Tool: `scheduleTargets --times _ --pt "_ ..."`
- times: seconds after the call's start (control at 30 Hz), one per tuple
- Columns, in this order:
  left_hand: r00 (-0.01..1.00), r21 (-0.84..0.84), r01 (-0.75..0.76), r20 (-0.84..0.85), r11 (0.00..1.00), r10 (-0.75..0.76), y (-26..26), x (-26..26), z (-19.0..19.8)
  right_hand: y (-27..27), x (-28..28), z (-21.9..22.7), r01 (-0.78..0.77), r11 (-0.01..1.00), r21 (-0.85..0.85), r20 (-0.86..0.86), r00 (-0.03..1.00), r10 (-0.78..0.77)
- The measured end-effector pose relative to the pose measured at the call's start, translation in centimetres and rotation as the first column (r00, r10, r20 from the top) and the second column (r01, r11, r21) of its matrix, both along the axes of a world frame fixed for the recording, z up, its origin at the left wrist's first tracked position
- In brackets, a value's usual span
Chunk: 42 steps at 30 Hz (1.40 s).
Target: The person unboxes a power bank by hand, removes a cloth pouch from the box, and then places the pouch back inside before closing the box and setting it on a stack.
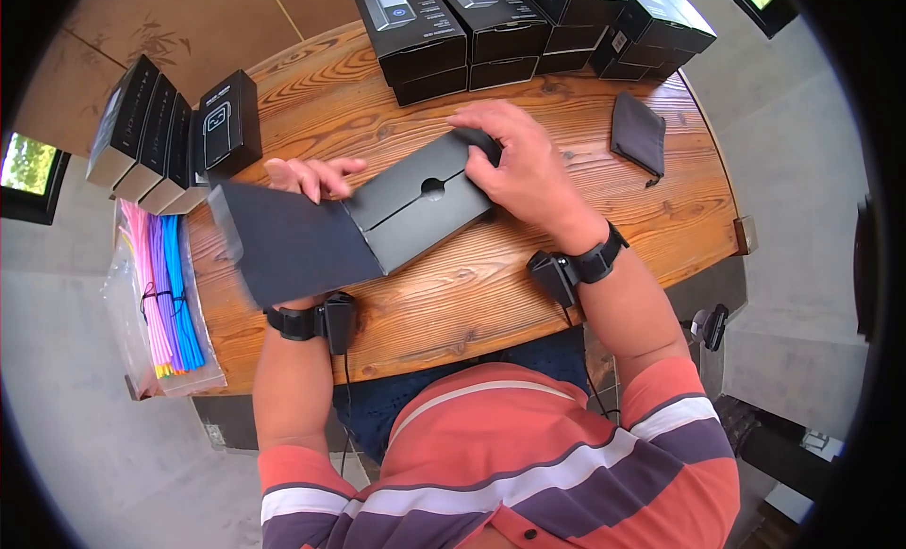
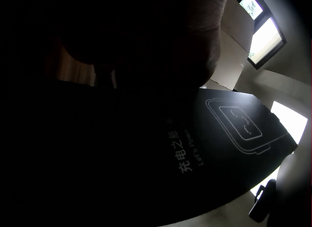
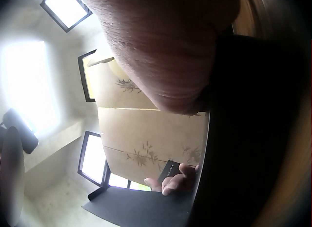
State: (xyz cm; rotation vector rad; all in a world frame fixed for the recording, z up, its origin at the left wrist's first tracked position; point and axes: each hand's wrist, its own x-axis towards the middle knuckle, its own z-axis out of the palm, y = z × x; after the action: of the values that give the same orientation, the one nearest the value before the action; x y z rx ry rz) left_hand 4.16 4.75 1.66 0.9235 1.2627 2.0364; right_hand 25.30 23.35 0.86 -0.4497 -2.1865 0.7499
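A long black box [image 1: 415, 195] lies slanted on the table with its lid [image 1: 297, 242] folded back to the left. Inside shows a dark insert with a slit and a round hole. My right hand [image 1: 528, 171] grips the box's far right end, thumb on the near side and fingers over the far edge. Behind the raised lid, close to its hinge, is my left hand [image 1: 311, 178], fingers loosely extended and the palm hidden by the lid. White lettering and a line drawing mark the lid's outer face [image 2: 234, 124] in the left wrist view.
Stacked black boxes [image 1: 425, 39] line the table's back edge. More boxes [image 1: 156, 138] stand upright at the left, above a clear bag [image 1: 203, 360] of pink, purple and blue strands [image 1: 170, 294]. A dark drawstring pouch [image 1: 639, 136] lies at the right.
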Motion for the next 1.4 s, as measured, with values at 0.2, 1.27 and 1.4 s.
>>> scheduleTargets --times 0.2,1.27,1.4 --pt "0.993 -0.002 0.033 0.118 0.999 -0.032 0.2 -0.2 -0.4 0.5 0.3 -0.2 0.031 0.995 0.092 0.017 0.999 -0.033" --pt "0.958 0.054 0.008 0.285 0.999 -0.023 -0.4 -1.9 -1.5 2.8 2.8 2.1 -0.106 0.987 -0.121 0.169 0.978 0.125" --pt "0.936 0.138 0.081 0.329 0.987 -0.123 -0.4 -2.0 -1.5 2.1 2.6 2.7 -0.232 0.930 -0.284 0.188 0.938 0.291"
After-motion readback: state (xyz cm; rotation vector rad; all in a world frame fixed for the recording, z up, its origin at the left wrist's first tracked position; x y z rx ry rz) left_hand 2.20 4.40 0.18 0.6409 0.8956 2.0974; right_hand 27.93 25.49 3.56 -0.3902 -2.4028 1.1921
